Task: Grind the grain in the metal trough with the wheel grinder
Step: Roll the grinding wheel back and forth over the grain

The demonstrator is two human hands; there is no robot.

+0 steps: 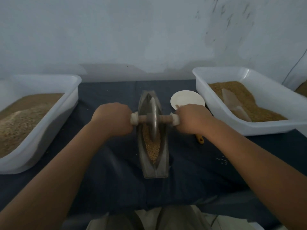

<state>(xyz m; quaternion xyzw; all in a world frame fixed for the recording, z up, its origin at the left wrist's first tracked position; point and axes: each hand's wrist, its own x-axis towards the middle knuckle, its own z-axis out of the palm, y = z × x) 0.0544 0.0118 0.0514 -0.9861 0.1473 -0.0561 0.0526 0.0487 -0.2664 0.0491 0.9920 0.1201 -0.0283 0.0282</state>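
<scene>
A makeshift grain-processing workroom: a bare, scuffed pale wall (149, 30) backs a dark blue cloth-covered surface (108, 97). A left white plastic tub (73, 90) and a right white plastic tub (265, 128) hold brown grain, flanking a boat-shaped metal trough (154, 168) with a steel wheel grinder (154, 120).

Ends of grinder handle (142, 119) hidden inside left hand (113, 119) and right hand (191, 119). White tray (54, 125), 9 o'clock, cut by edge. Yellow tool (200, 139) mostly under right wrist.
</scene>
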